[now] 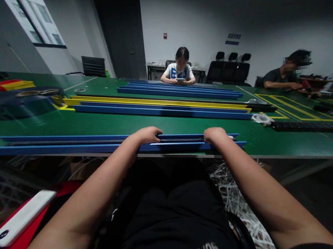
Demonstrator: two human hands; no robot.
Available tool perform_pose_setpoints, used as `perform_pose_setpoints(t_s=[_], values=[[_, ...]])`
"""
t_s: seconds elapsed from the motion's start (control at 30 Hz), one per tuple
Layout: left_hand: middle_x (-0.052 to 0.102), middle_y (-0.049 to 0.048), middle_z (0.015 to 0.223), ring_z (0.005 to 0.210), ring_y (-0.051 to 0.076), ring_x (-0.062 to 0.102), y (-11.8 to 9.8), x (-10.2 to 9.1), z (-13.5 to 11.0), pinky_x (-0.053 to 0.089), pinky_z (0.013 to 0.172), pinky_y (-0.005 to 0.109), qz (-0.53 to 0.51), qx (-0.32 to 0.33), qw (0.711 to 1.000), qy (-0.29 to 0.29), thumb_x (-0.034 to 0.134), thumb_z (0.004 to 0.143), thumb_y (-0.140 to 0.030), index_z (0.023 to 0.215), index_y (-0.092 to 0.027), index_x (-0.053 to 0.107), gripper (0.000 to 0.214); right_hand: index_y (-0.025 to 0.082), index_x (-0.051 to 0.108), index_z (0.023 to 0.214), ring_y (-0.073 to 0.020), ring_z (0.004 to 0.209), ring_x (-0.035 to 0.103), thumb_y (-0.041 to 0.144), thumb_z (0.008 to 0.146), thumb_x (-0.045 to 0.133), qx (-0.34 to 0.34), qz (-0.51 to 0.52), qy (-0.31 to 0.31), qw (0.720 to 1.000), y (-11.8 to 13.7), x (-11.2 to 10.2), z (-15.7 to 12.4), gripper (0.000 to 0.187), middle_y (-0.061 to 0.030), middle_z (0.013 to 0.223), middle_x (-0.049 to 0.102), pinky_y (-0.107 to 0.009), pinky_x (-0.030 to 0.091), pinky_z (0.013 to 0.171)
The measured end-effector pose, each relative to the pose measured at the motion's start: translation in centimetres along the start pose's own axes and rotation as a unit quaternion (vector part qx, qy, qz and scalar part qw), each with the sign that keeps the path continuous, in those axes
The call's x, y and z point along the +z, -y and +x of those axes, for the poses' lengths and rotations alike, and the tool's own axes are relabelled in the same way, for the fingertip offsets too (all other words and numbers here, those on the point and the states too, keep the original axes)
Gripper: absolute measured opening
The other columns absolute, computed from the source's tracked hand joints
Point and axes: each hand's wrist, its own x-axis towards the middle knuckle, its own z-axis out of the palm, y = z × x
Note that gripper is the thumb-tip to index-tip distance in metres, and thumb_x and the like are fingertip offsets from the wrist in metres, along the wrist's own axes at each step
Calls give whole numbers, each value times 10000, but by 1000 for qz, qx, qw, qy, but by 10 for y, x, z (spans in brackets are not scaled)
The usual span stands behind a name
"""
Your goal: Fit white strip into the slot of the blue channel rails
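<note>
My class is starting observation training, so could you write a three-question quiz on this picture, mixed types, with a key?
1. True or false: the left hand and right hand are both at the nearest blue strips.
2. Which other colour of long strip lies on the green table? A) red B) yellow C) orange
3. How many other people are in view?

Key: 1. True. 2. B, the yellow strips. 3. Two: a person in white and another in dark clothing.
</note>
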Motion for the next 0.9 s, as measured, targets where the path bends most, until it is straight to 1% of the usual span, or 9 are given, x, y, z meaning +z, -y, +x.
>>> perform_pose_setpoints(t_s=[0.1, 0.23, 0.37, 0.53, 0.7, 0.8, 0.9], values=[[724, 29, 1068, 886, 193, 648, -10, -2, 5, 440, 675, 231, 8, 0, 1000, 13, 584, 730, -380, 1145, -257, 675, 442, 173, 749, 1061, -310, 1086, 635, 223, 717, 666, 4, 8, 13, 1000, -1, -1, 0, 358, -175, 1208, 656, -386, 513, 880], [713, 37, 1112, 916, 200, 647, -27, -2, 16, 438, 679, 238, 17, 1, 1000, 9, 599, 733, -404, 1165, -265, 659, 458, 187, 745, 1075, -311, 1088, 634, 219, 727, 657, 0, 11, 5, 1000, -1, -1, 0, 361, -164, 1224, 651, -391, 518, 869], [716, 26, 1085, 890, 200, 647, -46, 0, 33, 423, 642, 245, 34, 23, 999, 13, 608, 720, -379, 1153, -289, 658, 445, 176, 750, 1060, -312, 1090, 631, 222, 758, 629, -2, 19, 4, 1000, -2, -1, -2, 328, -169, 1239, 642, -404, 504, 895], [714, 18, 1077, 879, 189, 644, -72, 7, 57, 412, 628, 241, 19, 56, 998, 8, 612, 719, -386, 1161, -298, 646, 452, 179, 748, 1068, -314, 1095, 630, 233, 750, 660, 0, 29, 0, 1000, -3, 1, -1, 335, -177, 1244, 636, -415, 500, 904], [723, 33, 1030, 863, 206, 645, -98, 14, 77, 416, 626, 254, 37, 75, 996, -6, 608, 720, -385, 1078, -281, 676, 380, 185, 737, 1102, -300, 1116, 619, 224, 756, 653, 0, 36, -12, 999, -4, 3, 1, 359, -166, 1257, 632, -403, 501, 904], [724, 40, 1018, 868, 213, 645, -108, 16, 85, 421, 637, 259, 40, 76, 996, -8, 614, 716, -381, 1050, -277, 687, 357, 185, 737, 1103, -301, 1130, 612, 257, 750, 683, 5, 41, -16, 999, -3, 4, 2, 365, -174, 1224, 649, -388, 499, 905], [726, 39, 1004, 857, 203, 645, -109, 18, 87, 416, 639, 254, 28, 72, 997, -16, 614, 727, -377, 1061, -275, 686, 356, 171, 735, 1111, -306, 1145, 602, 290, 740, 712, 14, 53, -18, 998, -3, 6, 4, 391, -195, 1200, 655, -379, 493, 914]])
